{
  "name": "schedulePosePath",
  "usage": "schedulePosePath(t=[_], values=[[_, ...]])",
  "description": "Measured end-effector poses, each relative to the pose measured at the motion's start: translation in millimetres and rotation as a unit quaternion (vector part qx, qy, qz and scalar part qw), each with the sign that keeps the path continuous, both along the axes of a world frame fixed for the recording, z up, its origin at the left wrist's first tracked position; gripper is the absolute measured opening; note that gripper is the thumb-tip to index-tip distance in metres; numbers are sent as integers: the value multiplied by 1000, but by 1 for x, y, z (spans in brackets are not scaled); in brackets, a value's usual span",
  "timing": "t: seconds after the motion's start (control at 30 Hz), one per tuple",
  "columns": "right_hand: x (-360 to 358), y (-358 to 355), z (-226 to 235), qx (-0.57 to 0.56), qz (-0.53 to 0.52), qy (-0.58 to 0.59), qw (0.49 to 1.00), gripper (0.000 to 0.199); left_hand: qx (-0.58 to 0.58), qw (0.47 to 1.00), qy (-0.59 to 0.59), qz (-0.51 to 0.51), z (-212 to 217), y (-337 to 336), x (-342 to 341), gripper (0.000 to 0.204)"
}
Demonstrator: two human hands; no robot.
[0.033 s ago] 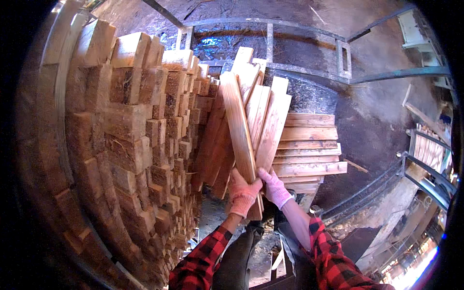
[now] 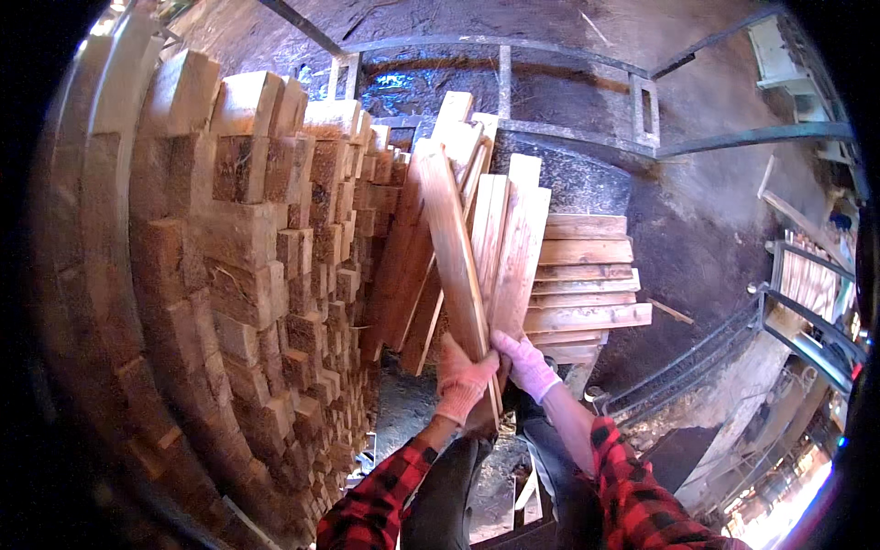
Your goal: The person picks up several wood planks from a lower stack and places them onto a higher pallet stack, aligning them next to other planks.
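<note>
My left hand (image 2: 464, 376), in a pinkish work glove, is closed round the near part of a long wooden board (image 2: 454, 243) that slants away to the upper left. Close beside it, my gloved right hand (image 2: 525, 364) grips the near end of a second wooden board (image 2: 521, 261), its thumb lying on top. The two boards spread apart like a V toward their far ends. Between them shows a narrower plank (image 2: 489, 215). My right fingers are mostly hidden under the wood.
A tall stack of timber (image 2: 240, 234) rises along my left. Short boards (image 2: 591, 316) lie crosswise in a pile to the right. A metal frame (image 2: 568, 136) stands beyond. Dark reddish boards (image 2: 394, 275) lean between stack and hands. Metal rails (image 2: 683, 359) run at the lower right.
Both hands have come slightly nearer to me with their boards. The right board and the plank beside it have slid a little toward me.
</note>
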State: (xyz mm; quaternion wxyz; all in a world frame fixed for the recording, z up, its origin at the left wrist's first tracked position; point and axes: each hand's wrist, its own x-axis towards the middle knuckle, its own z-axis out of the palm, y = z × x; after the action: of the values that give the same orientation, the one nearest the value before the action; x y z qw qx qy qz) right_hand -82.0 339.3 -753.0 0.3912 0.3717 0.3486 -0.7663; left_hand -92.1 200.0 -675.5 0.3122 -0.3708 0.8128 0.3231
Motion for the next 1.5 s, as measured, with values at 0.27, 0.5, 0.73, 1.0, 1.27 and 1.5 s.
schedulePosePath(t=[0.27,0.5,0.73,1.0,1.27,1.5], values=[[-7,42,194,52,137,93,985,79,313,925,29,214,141,-6,43,81],[-3,37,332,13,101,-93,990,73,416,859,-106,279,283,-24,24,81],[-15,13,226,111,100,-103,983,65,449,816,-187,312,181,-22,-13,55],[-9,42,406,24,64,179,981,81,393,884,72,241,361,-4,9,86],[-92,-26,642,419,25,546,725,108,414,825,358,141,553,-42,-67,93],[-179,-88,860,127,262,581,760,86,419,660,569,258,723,-81,-66,79]])
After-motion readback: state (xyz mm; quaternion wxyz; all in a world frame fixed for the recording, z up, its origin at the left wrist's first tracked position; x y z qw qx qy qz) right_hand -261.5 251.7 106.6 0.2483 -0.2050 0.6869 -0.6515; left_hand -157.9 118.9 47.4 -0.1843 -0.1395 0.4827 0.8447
